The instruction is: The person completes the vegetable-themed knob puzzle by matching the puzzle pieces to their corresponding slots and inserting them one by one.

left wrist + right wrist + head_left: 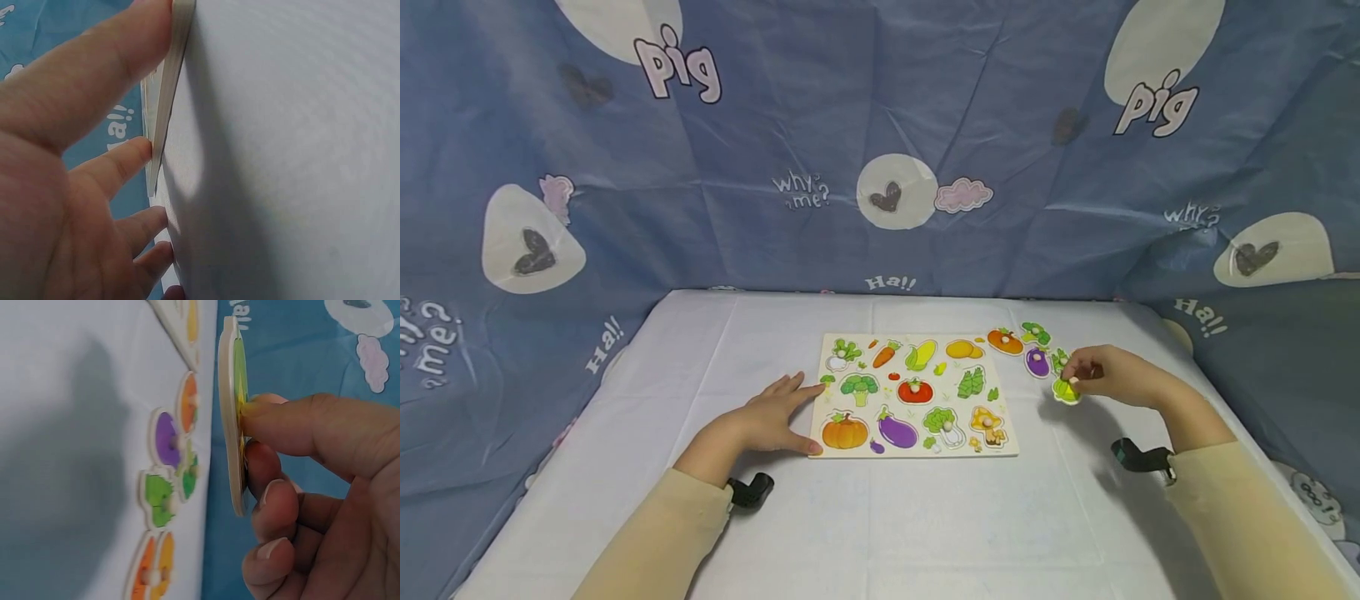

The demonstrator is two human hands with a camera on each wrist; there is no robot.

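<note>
A knobbed green-and-yellow corn puzzle piece is pinched by my right hand. In the right wrist view the corn piece appears edge-on, raised above the table, with thumb and fingertips at its face. My left hand rests spread at the left edge of the vegetable puzzle board. Its thumb touches the near left corner, and the index finger reaches the edge higher up. Knobbed pieces sit in the board, among them a tomato, a mushroom and a bok choy.
Right of the board lie loose pieces: a pumpkin, a broccoli, an eggplant and a green leafy one. Orange and yellow pieces lie beyond them in the right wrist view. A blue printed cloth hangs behind the white table.
</note>
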